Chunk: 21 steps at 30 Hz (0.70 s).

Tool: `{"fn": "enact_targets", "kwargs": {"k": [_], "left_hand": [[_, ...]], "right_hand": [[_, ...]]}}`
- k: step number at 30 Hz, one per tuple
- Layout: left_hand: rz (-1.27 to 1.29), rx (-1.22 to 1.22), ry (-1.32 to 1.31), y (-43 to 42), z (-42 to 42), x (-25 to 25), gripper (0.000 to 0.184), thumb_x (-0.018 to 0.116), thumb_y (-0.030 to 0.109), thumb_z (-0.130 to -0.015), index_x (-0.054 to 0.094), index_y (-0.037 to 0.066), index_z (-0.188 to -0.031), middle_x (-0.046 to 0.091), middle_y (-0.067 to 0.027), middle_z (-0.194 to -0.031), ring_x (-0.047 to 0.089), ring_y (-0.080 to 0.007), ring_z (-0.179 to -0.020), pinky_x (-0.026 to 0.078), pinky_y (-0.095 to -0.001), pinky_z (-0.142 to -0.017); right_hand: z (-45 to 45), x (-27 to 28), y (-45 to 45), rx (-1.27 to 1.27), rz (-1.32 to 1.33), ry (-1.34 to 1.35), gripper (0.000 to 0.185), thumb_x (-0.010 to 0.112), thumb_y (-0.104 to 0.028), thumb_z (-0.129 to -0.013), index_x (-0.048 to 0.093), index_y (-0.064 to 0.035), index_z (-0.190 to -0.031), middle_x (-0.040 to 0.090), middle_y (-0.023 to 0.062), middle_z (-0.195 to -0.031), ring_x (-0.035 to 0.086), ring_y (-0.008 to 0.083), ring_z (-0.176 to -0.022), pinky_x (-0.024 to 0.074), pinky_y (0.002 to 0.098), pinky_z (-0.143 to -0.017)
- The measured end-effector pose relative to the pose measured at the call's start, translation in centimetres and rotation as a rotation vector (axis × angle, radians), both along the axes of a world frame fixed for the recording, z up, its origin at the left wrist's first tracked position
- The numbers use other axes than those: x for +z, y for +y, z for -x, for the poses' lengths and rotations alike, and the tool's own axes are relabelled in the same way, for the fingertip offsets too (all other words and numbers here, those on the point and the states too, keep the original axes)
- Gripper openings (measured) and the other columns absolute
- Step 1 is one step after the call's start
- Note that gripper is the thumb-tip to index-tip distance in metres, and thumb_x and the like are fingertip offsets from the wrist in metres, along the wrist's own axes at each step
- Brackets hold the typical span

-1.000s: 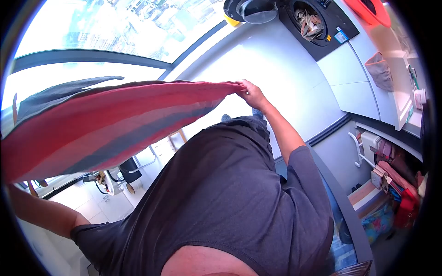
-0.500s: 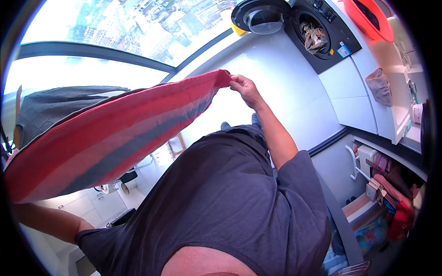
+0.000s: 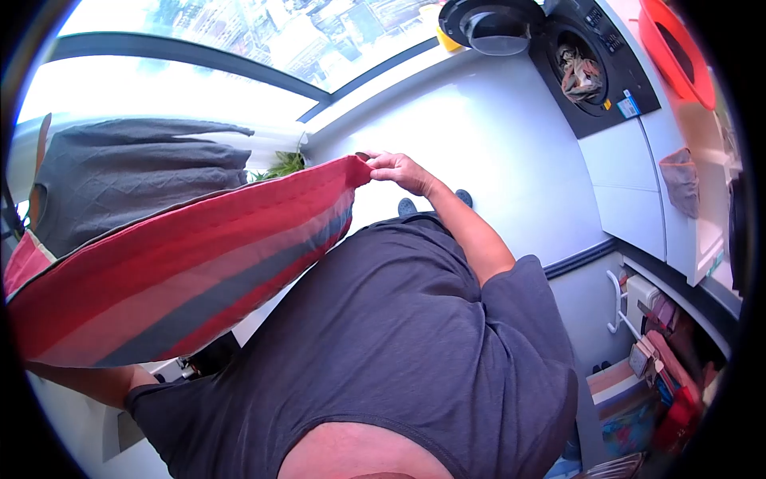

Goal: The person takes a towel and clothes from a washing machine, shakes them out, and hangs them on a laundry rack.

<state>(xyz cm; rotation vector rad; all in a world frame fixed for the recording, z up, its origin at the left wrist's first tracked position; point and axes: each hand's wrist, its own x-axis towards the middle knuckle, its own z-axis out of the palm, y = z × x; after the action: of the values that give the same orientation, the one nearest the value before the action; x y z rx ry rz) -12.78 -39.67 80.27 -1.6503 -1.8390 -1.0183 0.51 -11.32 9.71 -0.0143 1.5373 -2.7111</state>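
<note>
A red cloth with pink and grey stripes [image 3: 215,255] is stretched across the left half of the view. My right hand [image 3: 401,173] is closed on its upper right corner, thumb and fingers pinched together. From that corner the cloth hangs in a broad sheet towards the far left. My left forearm [image 3: 92,383] reaches beneath the cloth's lower left edge. The left hand itself is hidden behind the cloth, so its grip does not show. Just behind the cloth hangs a dark grey garment [image 3: 144,176].
A dark washing machine [image 3: 594,68] with its round door open holds bunched laundry [image 3: 580,78]. Beside it sits a red basin [image 3: 678,52]. Windows run along the upper left, with a green plant [image 3: 286,164] below. Cluttered shelves [image 3: 662,359] stand at lower right.
My right hand has moved left and slightly down with the cloth corner. The cloth sags more, and the grey garment and plant show more. The view has shifted, so the washing machine appears farther right.
</note>
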Motion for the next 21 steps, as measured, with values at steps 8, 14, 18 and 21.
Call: {"fn": "enact_targets", "kwargs": {"k": [8, 14, 18, 21], "left_hand": [[0.072, 0.029, -0.014, -3.2, -1.3, 1.6, 0.026, 0.043, 0.035, -0.101, 0.047, 0.011, -0.092, 0.044, 0.0025, -0.074, 0.049, -0.0128, -0.066, 0.044, -0.0302, -0.064], [0.114, 0.03, -0.036, -5.4, -2.3, 2.2, 0.026, 0.041, 0.034, -0.102, 0.045, 0.013, -0.088, 0.041, 0.0036, -0.069, 0.047, -0.0118, -0.063, 0.043, -0.0294, -0.061], [0.136, 0.03, -0.039, -7.7, -3.3, 2.8, 0.027, 0.04, 0.034, -0.102, 0.044, 0.014, -0.085, 0.04, 0.0044, -0.066, 0.046, -0.0111, -0.06, 0.043, -0.0289, -0.06], [0.226, 0.01, -0.071, -9.1, -4.3, 3.0, 0.026, 0.041, 0.034, -0.103, 0.047, 0.013, -0.088, 0.045, 0.003, -0.069, 0.05, -0.0127, -0.064, 0.045, -0.0299, -0.064]], "right_hand": [[1.2, 1.1, -2.9, 0.17, 0.077, -0.079, 0.039, 0.062, -0.029, -0.092, 0.065, -0.0063, -0.124, 0.065, 0.0034, -0.114, 0.058, 0.0147, -0.105, 0.0461, 0.0308, -0.091], [2.5, 0.3, -4.0, 0.178, 0.299, -0.188, 0.043, 0.058, -0.042, -0.095, 0.063, -0.0058, -0.119, 0.063, 0.0062, -0.119, 0.053, 0.0188, -0.115, 0.0399, 0.0402, -0.102], [4.1, 0.5, -4.4, 0.156, 0.315, -0.161, 0.038, 0.059, -0.035, -0.096, 0.064, -0.0039, -0.116, 0.065, 0.006, -0.113, 0.057, 0.0175, -0.109, 0.0431, 0.0376, -0.1], [5.1, 0.7, -4.2, 0.031, 0.306, -0.078, 0.031, 0.058, -0.028, -0.096, 0.065, -0.0028, -0.113, 0.067, 0.0056, -0.106, 0.061, 0.0157, -0.098, 0.0479, 0.0329, -0.093]]}}
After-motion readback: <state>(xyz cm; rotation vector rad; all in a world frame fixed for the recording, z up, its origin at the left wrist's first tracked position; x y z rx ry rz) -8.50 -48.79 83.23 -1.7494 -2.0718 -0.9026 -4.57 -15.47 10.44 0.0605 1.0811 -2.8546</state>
